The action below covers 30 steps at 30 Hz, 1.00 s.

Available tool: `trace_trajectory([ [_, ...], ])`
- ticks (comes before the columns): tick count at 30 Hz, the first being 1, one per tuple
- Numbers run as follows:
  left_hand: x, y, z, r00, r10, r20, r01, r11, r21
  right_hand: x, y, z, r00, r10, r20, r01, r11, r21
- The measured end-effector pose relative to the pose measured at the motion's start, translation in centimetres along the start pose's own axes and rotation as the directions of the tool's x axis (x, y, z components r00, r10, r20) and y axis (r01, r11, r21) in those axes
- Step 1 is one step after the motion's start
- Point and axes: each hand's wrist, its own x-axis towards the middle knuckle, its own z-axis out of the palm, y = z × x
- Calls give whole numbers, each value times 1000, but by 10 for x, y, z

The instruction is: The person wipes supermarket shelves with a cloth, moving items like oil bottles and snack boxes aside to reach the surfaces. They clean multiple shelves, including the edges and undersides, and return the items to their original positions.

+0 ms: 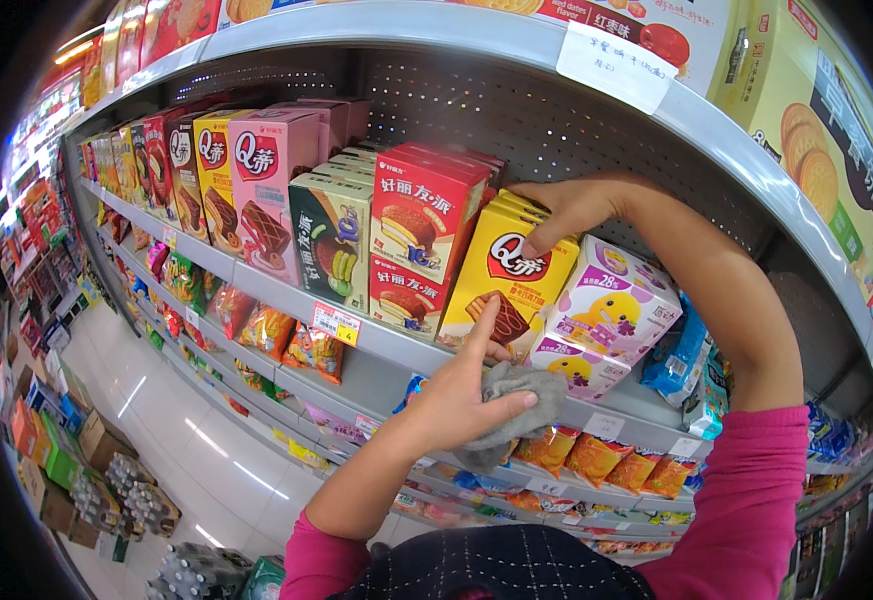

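Observation:
My right hand [575,206] grips the top of a yellow carton of chocolate cakes [522,289], its thumb on the front and the other fingers over the back edge. The carton stands slightly tilted on the shelf, with more yellow cartons close behind it. A crumpled grey cloth [530,397] is in my left hand [459,401], whose extended index finger points at the carton's front and seems to touch it. To the carton's left are stacked red pie boxes [425,202]; to its right, stacked white-and-purple boxes [609,300] with yellow cartoon figures.
A grey metal shelf edge [406,349] with price tags runs below the cartons. Overhead is another shelf [444,22] with biscuit boxes. Blue snack packets [680,356] lie beside my right forearm. Bagged snacks [316,352] fill lower shelves. Shrink-wrapped bottles [196,574] stand on the tiled floor [173,450].

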Motion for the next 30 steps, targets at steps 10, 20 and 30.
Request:
trace_trajectory([
  [10,-9,-2,2,1000,-25,7,25,998,-55,-9,-15,12,969,203,-142,-243,897,-370],
  [20,-25,-11,11,997,1,-77,-5,999,-52,-22,-15,13,983,52,-175,-107,940,-323],
  [30,-36,-16,20,987,-62,-149,62,998,-3,-17,-12,18,984,20,-179,-92,910,-405],
])
